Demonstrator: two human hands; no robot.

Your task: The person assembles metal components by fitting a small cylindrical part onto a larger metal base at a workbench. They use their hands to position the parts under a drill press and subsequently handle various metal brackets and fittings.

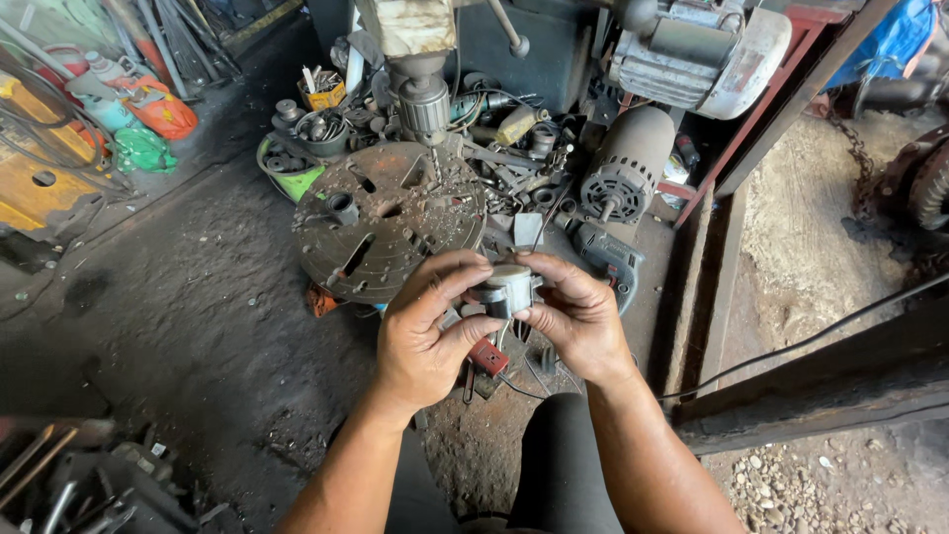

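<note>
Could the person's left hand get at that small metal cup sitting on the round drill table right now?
Probably not at once: the left hand and right hand both grip a small grey cylindrical part. The metal cup stands uncovered on the round table just beyond.

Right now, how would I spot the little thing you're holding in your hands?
Find the big round rusty drill table in the middle. Just below it, the left hand and right hand pinch a small metal cylinder. It is pale grey and held in the air, unlike the rusty parts lying around.
</note>
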